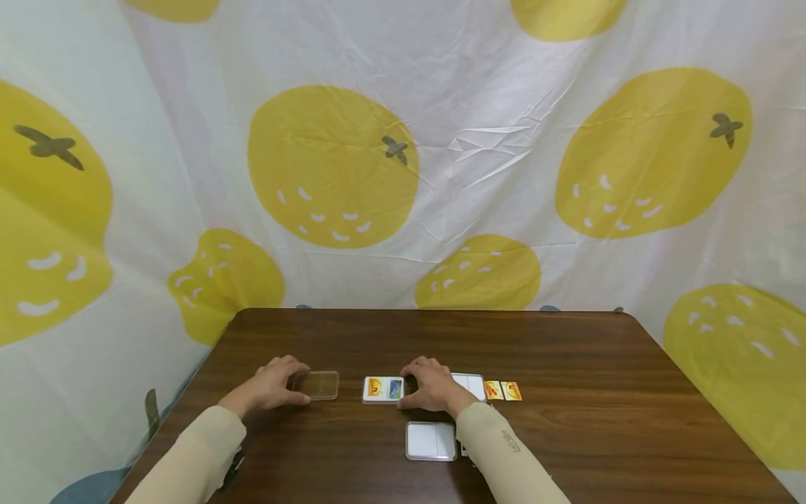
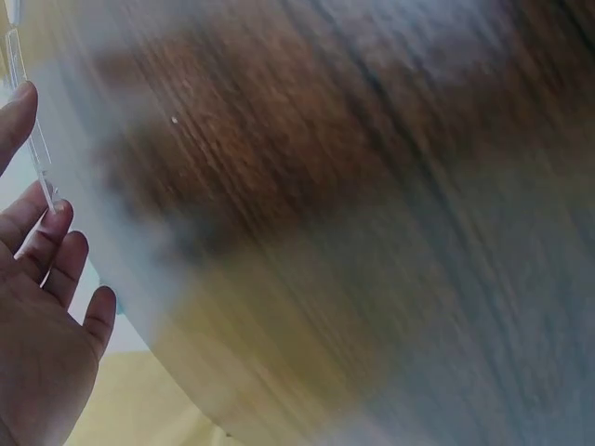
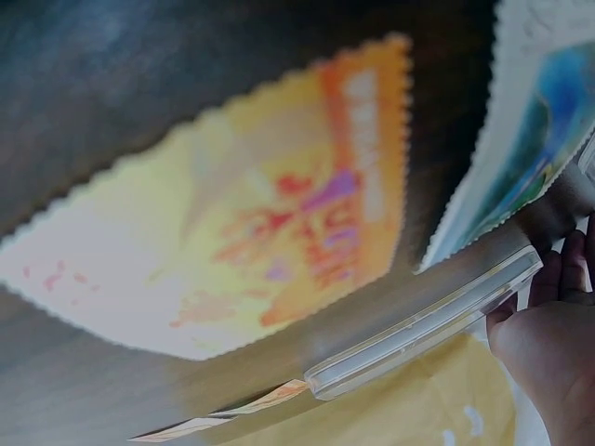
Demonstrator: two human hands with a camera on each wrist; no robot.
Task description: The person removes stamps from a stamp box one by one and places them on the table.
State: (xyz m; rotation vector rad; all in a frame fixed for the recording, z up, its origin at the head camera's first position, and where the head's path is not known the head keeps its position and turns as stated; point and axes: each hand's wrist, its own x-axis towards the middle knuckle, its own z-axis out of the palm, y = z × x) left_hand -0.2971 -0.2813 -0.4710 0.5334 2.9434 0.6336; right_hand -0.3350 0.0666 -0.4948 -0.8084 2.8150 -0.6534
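My left hand (image 1: 271,383) pinches the left edge of a clear plastic lid (image 1: 321,385) low over the table. In the left wrist view, the thumb and fingertips hold the thin lid (image 2: 35,139) edge-on. To the right, a white stamp case (image 1: 383,390) holds an orange stamp (image 1: 375,387) and a blue-green stamp (image 1: 396,389) side by side. My right hand (image 1: 431,385) grips this case at its right edge, thumb on the near side and fingers at the far side.
Behind my right hand lies another white case (image 1: 469,386), with two orange stamps (image 1: 504,390) beside it. A further case (image 1: 431,441) lies nearer me. Close to the right wrist camera are a large orange stamp (image 3: 307,214) and a blue-green stamp (image 3: 548,121), mostly hidden under the sleeve in the head view.
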